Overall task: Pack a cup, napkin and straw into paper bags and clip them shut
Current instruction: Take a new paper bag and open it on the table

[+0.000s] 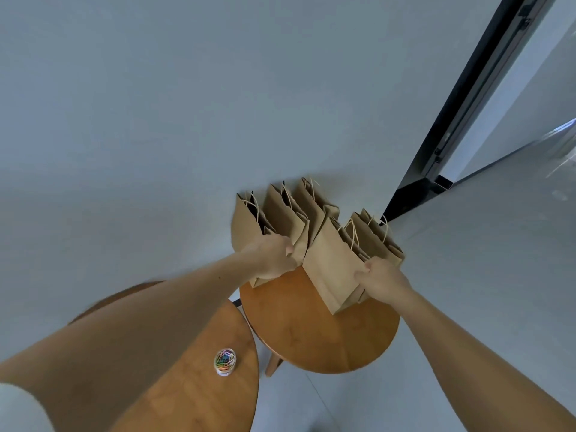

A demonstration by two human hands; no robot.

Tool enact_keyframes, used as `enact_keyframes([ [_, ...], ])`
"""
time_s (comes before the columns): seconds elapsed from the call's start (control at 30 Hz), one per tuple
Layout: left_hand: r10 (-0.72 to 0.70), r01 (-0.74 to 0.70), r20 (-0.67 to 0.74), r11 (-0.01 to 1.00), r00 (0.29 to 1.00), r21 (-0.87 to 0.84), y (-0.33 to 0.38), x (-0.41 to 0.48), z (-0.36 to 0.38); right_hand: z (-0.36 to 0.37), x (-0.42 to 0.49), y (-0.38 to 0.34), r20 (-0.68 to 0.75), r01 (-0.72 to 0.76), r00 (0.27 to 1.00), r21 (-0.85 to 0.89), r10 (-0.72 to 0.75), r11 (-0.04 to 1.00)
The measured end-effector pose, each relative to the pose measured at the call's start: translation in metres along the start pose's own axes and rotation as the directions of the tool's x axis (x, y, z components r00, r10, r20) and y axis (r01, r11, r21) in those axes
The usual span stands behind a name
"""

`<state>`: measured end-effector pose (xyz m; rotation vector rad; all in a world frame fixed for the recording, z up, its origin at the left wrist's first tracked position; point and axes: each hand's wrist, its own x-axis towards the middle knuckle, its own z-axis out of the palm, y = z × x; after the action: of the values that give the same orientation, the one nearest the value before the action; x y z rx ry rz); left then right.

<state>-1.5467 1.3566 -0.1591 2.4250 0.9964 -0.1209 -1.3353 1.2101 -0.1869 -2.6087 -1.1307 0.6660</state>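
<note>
Several brown paper bags with twine handles stand upright on a small round wooden table point(321, 344), against the grey wall. My left hand point(276, 255) grips the side of the left group of bags point(280, 216). At the right, my right hand point(381, 277) grips the near edge of the right group of bags point(333, 266). No cup, napkin or straw shows; the bags' insides are hidden.
A clear round tub of coloured paper clips point(225, 361) sits on a second, nearer wooden table point(199, 397) at lower left. A dark door frame point(467, 98) runs up the right side. Grey floor lies around the tables.
</note>
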Motion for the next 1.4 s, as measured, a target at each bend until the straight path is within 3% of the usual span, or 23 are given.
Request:
enact_keyframes([
  [0.3, -0.197, 0.198, 0.020, 0.978, 0.980, -0.070, 0.029, 0.082, 0.055, 0.022, 0.131, 0.060, -0.001, 0.111, 0.993, -0.290, -0.116, 0.950],
  [0.6, -0.276, 0.279, 0.048, 0.955, 0.960, -0.096, 0.037, 0.095, 0.069, 0.025, 0.158, 0.068, -0.030, 0.236, 0.967, -0.286, -0.255, 0.929],
  [0.77, -0.295, 0.289, -0.020, 0.946, 0.955, -0.148, 0.030, 0.071, 0.051, 0.003, 0.131, 0.027, -0.018, 0.353, 0.929, -0.262, -0.371, 0.898],
  [1.0, -0.349, 0.332, -0.086, 0.928, 0.933, -0.169, -0.007, -0.014, 0.034, 0.017, 0.041, -0.061, 0.040, 0.579, 0.792, -0.365, -0.609, 0.729],
  [1.4, -0.660, 0.608, -0.142, 0.741, 0.738, -0.285, -0.150, -0.226, 0.028, 0.138, -0.089, -0.216, 0.246, 0.782, 0.621, -0.248, -0.744, 0.571],
])
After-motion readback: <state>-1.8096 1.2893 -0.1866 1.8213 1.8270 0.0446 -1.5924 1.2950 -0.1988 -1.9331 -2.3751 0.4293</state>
